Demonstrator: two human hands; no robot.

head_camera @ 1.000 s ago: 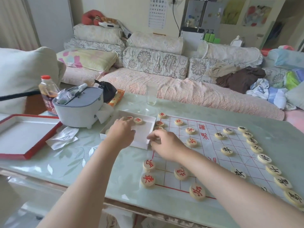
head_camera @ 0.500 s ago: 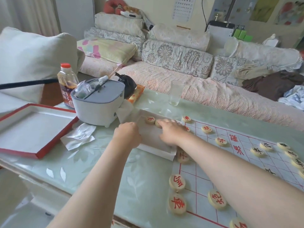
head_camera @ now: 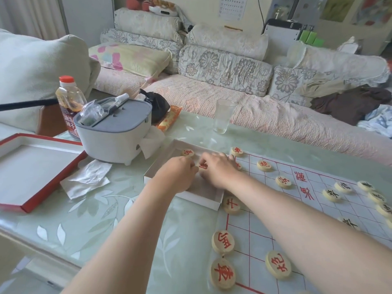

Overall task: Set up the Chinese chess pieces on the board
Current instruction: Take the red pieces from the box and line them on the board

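Observation:
The paper board (head_camera: 318, 211) with red grid lines lies on the table's right half. Several red-lettered pieces stand along its near and left edges, such as one piece (head_camera: 223, 241) and another (head_camera: 278, 264). Black-lettered pieces (head_camera: 331, 195) line the right side. The shallow white box (head_camera: 199, 197) sits just left of the board. Both hands are inside it. My right hand (head_camera: 218, 169) pinches a red piece (head_camera: 203, 166) with fingertips and thumb. My left hand (head_camera: 178, 175) is curled beside that piece, its palm hidden. One more red piece (head_camera: 188, 153) lies at the box's far end.
A grey-lidded white container (head_camera: 114, 132) stands left of the box, with a sauce bottle (head_camera: 70, 102) behind it. There is a crumpled tissue (head_camera: 87, 179) and a red-edged lid (head_camera: 31, 166) at the left, and a glass (head_camera: 223, 116) near the table's far edge. A sofa runs behind.
My right hand left the board's edge and reached left into the white box, where it now pinches a red piece. My left hand stayed in the box. The view shifted left.

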